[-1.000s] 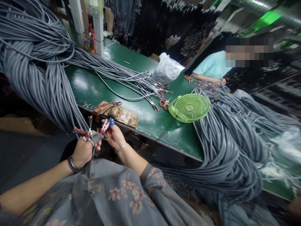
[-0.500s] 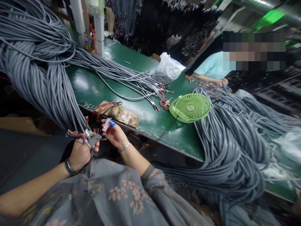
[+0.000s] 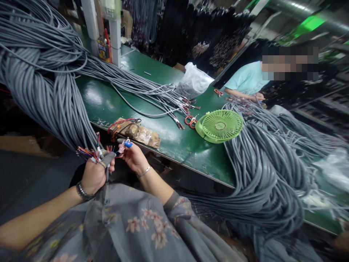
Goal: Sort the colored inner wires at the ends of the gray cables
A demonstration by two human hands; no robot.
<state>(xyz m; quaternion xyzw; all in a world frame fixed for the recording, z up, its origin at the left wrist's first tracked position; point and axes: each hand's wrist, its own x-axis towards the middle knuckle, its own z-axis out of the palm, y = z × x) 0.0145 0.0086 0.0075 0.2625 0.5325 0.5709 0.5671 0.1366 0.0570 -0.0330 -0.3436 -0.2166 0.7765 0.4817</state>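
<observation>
My left hand (image 3: 93, 175) is closed around the ends of several grey cables (image 3: 107, 171), with a grey cover on its thumb. Thin coloured wires (image 3: 86, 153) fan out of the cable ends above the fist. Just to the right, my right hand (image 3: 134, 157) is closed in a pinch at fine wires coming from the bundle. Blue tape (image 3: 128, 144) wraps one of its fingers, and a pale covering sits on another fingertip. Whether it also holds a small tool is too small to make out.
A taped wooden block (image 3: 140, 134) with red and black leads lies at the edge of the green table (image 3: 163, 120). Beyond are a green fan (image 3: 220, 125), orange-handled scissors (image 3: 191, 122), a plastic bag (image 3: 194, 80) and large grey cable bundles (image 3: 40, 83). A co-worker (image 3: 245, 78) sits across, handling cables.
My right fingers have turned slightly and closed in on the fine wires by the bundle. My left hand keeps its grip almost unmoved. The view has shifted a little.
</observation>
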